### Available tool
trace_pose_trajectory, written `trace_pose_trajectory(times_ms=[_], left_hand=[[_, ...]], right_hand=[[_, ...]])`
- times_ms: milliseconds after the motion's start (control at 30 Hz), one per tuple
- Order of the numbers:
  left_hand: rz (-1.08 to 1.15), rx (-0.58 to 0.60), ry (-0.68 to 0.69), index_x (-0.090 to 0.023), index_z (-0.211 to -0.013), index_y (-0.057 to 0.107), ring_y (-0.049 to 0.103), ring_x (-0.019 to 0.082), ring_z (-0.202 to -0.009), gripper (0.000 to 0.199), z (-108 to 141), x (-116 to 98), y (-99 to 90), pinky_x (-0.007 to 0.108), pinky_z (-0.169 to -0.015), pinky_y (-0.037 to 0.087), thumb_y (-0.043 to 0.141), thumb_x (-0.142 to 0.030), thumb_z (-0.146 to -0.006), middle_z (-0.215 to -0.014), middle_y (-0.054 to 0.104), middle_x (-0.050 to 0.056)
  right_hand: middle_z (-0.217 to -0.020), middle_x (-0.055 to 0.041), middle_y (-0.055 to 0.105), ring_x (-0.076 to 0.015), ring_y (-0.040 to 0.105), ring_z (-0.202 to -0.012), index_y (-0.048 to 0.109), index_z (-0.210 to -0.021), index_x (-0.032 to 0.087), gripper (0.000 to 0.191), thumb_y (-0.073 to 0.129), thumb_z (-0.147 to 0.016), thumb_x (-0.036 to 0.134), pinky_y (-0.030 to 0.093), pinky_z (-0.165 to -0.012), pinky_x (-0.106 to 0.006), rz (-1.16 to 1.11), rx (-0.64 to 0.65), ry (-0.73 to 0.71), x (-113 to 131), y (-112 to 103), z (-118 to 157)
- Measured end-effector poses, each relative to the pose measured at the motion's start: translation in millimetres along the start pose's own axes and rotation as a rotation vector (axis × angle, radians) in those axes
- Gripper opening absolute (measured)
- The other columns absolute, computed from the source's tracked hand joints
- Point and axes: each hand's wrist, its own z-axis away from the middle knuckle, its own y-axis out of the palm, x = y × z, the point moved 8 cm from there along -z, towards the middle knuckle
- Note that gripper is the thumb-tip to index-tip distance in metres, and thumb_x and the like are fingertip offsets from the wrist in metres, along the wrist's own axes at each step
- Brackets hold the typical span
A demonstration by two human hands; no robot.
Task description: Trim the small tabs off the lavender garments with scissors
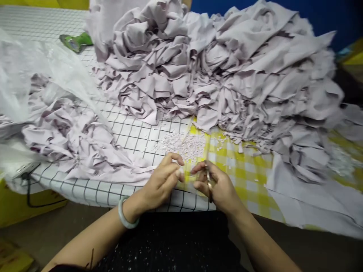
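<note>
My left hand (164, 179), with a pale green bangle (126, 213) at its wrist, is closed in a pinch over the table's front part. A small pale piece of fabric (182, 176) shows at its fingertips, blurred. Just to the right, my right hand (218, 185) is wrapped round metal thread snips (209, 181); its fingertips are close to the left ones but apart. Behind both hands lies a scatter of tiny pale fabric clippings (187, 145). Crumpled pale lilac fabric pieces (93, 151) stretch from the left up to my left hand.
A tall heap of lilac fabric (227, 68) fills the back and right. Clear plastic (17, 75) covers the left side, near a black cable (29, 192). A green object (75, 42) lies at the back left. Grid-patterned cloth (129, 132) and yellow checked cloth (246, 177) cover the table.
</note>
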Motion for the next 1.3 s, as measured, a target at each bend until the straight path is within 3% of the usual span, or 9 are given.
trace_pose_trajectory(times_ms=[200, 400, 533, 700, 833, 967, 1100, 1200, 1300], left_hand=[[-0.226, 0.045, 0.177, -0.016, -0.109, 0.061, 0.055, 0.027, -0.122, 0.016, 37, -36, -1.1, 0.044, -0.106, 0.048, 0.05, -0.02, -0.098, -0.126, 0.059, 0.017], [-0.881, -0.559, 0.007, -0.017, -0.094, 0.063, 0.057, 0.029, -0.107, 0.02, 101, -8, -131.4, 0.05, -0.093, 0.051, 0.051, -0.004, -0.085, -0.109, 0.06, 0.014], [-1.065, -0.578, 0.019, -0.015, -0.096, 0.065, 0.058, 0.03, -0.106, 0.026, 105, -2, -177.4, 0.05, -0.094, 0.05, 0.049, 0.0, -0.082, -0.107, 0.061, 0.014], [-0.978, -0.269, 0.116, -0.014, -0.119, 0.061, 0.056, 0.028, -0.117, 0.044, 84, 1, -161.7, 0.048, -0.102, 0.048, 0.046, 0.002, -0.081, -0.122, 0.061, 0.016], [-0.978, 0.032, 0.087, -0.013, -0.134, 0.054, 0.055, 0.03, -0.12, 0.052, 69, 14, -138.9, 0.053, -0.107, 0.042, 0.05, -0.004, -0.083, -0.123, 0.064, 0.015], [-0.966, 0.249, 0.03, -0.016, -0.1, 0.066, 0.062, 0.022, -0.083, 0.017, 54, 31, -124.1, 0.047, -0.096, 0.047, 0.05, -0.017, -0.094, -0.085, 0.069, 0.006], [-0.863, 0.218, -0.003, -0.015, -0.09, 0.063, 0.059, 0.018, -0.072, 0.022, 40, 36, -122.8, 0.032, -0.07, 0.049, 0.044, -0.021, -0.099, -0.08, 0.066, 0.007], [-0.817, 0.171, 0.018, -0.014, -0.097, 0.063, 0.059, 0.019, -0.079, 0.021, 34, 30, -118.7, 0.032, -0.073, 0.049, 0.042, -0.019, -0.098, -0.087, 0.066, 0.009], [-0.759, 0.345, 0.005, -0.015, -0.108, 0.062, 0.059, 0.021, -0.09, 0.022, 37, 31, -96.7, 0.034, -0.081, 0.049, 0.047, -0.016, -0.092, -0.098, 0.065, 0.01]], right_hand=[[-0.107, -0.0082, 0.065, -0.0278, 0.066, -0.105, 0.055, -0.099, 0.026, 0.049, 0.076, -0.076, 0.064, 0.055, -0.093, -0.039, -0.274, 0.226, -0.165, 9, 27, 13], [-0.105, -0.0071, 0.066, -0.024, 0.064, -0.1, 0.051, -0.089, 0.025, 0.036, 0.079, -0.079, 0.045, 0.053, -0.089, -0.038, -0.042, 0.088, -0.153, 10, 50, 7], [-0.101, -0.0079, 0.068, -0.0249, 0.061, -0.092, 0.054, -0.089, 0.024, 0.025, 0.075, -0.079, 0.034, 0.051, -0.081, -0.04, 0.186, 0.063, -0.201, 43, 89, -19], [-0.079, -0.0015, 0.059, -0.0202, 0.058, -0.077, 0.049, -0.077, 0.024, 0.017, 0.065, -0.08, 0.025, 0.047, -0.07, -0.034, 0.125, 0.187, -0.233, 64, 113, -24], [-0.088, 0.0006, 0.057, -0.0151, 0.058, -0.077, 0.049, -0.082, 0.024, 0.02, 0.069, -0.084, 0.028, 0.048, -0.068, -0.027, -0.191, 0.05, -0.211, 53, 63, 5], [-0.09, 0.0013, 0.057, -0.0144, 0.059, -0.086, 0.049, -0.082, 0.024, 0.027, 0.075, -0.08, 0.024, 0.046, -0.079, -0.025, -0.182, -0.2, -0.192, 28, 1, 29], [-0.091, 0.0005, 0.059, -0.0156, 0.059, -0.087, 0.049, -0.08, 0.023, 0.031, 0.079, -0.075, 0.029, 0.044, -0.081, -0.027, -0.135, -0.33, -0.093, -3, -31, 38], [-0.091, -0.0001, 0.06, -0.0167, 0.059, -0.088, 0.049, -0.078, 0.023, 0.032, 0.079, -0.074, 0.031, 0.043, -0.084, -0.029, -0.082, -0.39, -0.068, -16, -41, 39], [-0.093, -0.0007, 0.059, -0.0178, 0.058, -0.093, 0.05, -0.078, 0.023, 0.03, 0.078, -0.074, 0.031, 0.042, -0.089, -0.032, -0.065, -0.431, -0.075, -22, -47, 38]])
